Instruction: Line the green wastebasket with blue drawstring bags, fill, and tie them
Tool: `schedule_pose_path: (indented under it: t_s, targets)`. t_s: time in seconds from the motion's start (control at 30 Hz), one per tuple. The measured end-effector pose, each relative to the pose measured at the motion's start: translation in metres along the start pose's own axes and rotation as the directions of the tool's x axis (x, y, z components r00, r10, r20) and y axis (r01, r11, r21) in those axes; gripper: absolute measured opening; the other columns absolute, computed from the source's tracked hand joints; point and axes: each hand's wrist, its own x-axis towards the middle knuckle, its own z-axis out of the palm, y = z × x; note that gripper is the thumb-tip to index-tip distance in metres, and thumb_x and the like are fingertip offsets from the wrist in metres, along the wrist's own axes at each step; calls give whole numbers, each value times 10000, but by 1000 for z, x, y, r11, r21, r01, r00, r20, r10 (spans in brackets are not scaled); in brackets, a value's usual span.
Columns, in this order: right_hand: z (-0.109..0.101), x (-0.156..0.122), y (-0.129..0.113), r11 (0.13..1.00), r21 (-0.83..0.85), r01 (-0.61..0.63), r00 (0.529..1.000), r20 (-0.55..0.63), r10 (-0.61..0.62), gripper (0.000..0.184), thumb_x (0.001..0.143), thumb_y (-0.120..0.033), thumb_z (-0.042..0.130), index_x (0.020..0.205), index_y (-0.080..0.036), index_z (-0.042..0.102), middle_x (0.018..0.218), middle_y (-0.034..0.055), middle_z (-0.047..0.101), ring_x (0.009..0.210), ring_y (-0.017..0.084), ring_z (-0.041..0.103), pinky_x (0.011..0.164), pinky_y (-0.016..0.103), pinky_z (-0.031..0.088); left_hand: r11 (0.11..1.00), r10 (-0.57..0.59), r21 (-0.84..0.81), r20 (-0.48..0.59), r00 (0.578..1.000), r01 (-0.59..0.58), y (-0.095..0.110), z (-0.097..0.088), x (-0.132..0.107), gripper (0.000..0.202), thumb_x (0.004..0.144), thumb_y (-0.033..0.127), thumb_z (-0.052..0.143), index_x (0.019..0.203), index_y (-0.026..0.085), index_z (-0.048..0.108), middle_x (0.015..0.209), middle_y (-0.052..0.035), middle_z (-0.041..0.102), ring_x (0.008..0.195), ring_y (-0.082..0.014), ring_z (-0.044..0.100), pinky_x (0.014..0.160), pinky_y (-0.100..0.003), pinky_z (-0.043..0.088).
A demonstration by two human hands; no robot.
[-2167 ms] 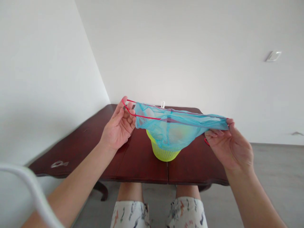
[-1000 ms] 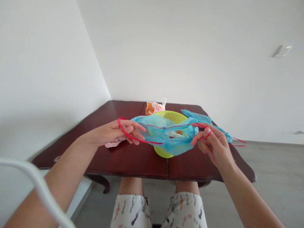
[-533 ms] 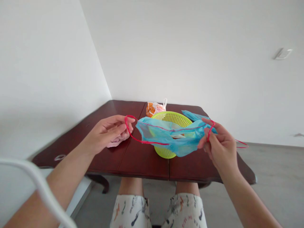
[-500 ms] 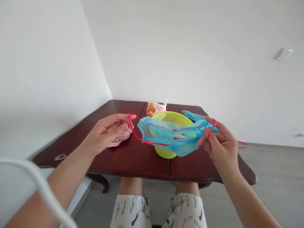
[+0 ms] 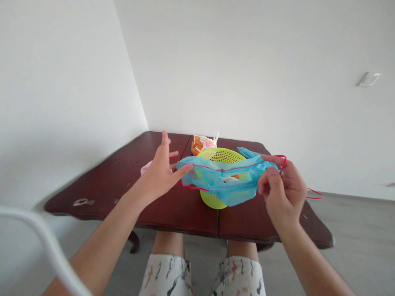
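hands: 2 | blue drawstring bags: 1 | green baskets: 1 | tables: 1

Blue drawstring bag, green basket, wooden table

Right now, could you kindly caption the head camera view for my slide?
Right hand pinches a translucent blue drawstring bag over a lime-green basket, left hand open beside it.

Way blocked by the blue bag between left hand and right hand
Free air above it; below and behind it, the basket and white bag stand on the table
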Motion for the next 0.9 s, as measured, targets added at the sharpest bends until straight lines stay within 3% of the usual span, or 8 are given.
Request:
schedule_pose_path:
  t_s: [0.1,0.17,0.23,0.33,0.53,0.7,0.8,0.9]
  targets:
    - [-10,-6,1,999,-43,19,999,-42,-21,297,1200,-496,735,1075,-249,842,635,-23,611,497,124,489,482,289,337,981,-192,64,159,969,183,-11,-21,-14,957,926,598,989,1748,260,635,1389,-179,877,925,-304,860,795,-374,677]
    - [-16,-11,5,1000,-25,-17,997,-74,15,356,1190,-521,753,987,-242,841,654,-11,621,494,117,477,473,292,320,975,-210,134,292,933,177,-10,-35,-20,480,967,612,931,1240,218,910,929,-74,873,661,-240,741,621,-308,556]
    - [-20,-15,10,992,87,-92,989,-112,101,372,1170,-519,782,930,-241,844,666,-4,629,513,117,487,477,282,334,984,-152,141,388,909,105,-6,-47,-25,451,1019,624,865,819,220,859,692,-30,728,572,-197,615,547,-285,432]
    - [-24,-17,17,932,327,-158,971,-122,208,346,1108,-492,842,865,-245,841,734,14,668,644,153,603,586,279,509,997,-67,-13,427,902,80,-2,-62,-31,637,1093,656,775,632,222,710,564,-3,551,518,-154,442,496,-286,302]
    - [-28,-12,18,837,500,-224,950,-79,302,211,1046,-429,869,898,-278,860,944,33,766,910,211,747,875,352,667,836,40,-544,185,982,68,12,-67,-37,499,1070,609,863,750,236,780,779,-37,655,751,-204,608,733,-335,590]
    - [-22,-9,3,965,256,-47,987,-137,85,202,1129,-395,780,960,-308,848,961,40,760,986,257,760,970,411,616,879,103,-464,-38,994,-109,51,-38,-25,256,1060,510,904,1059,254,894,1492,-106,781,1297,-324,735,926,-357,660]
    - [-16,-2,-10,998,-36,52,997,-54,-54,269,1205,-417,686,1001,-303,820,969,55,758,932,264,718,866,407,568,873,224,-454,52,973,-176,79,-8,-9,261,1125,473,825,1274,260,849,1416,-127,828,1333,-339,755,1061,-420,641]
    - [-10,14,-27,909,-270,317,922,311,-230,248,1228,-334,623,1021,-267,742,914,45,714,835,234,638,760,390,485,896,340,-374,229,912,-240,101,24,10,331,1217,404,663,1505,260,739,1240,-104,857,1186,-284,801,1113,-419,590]
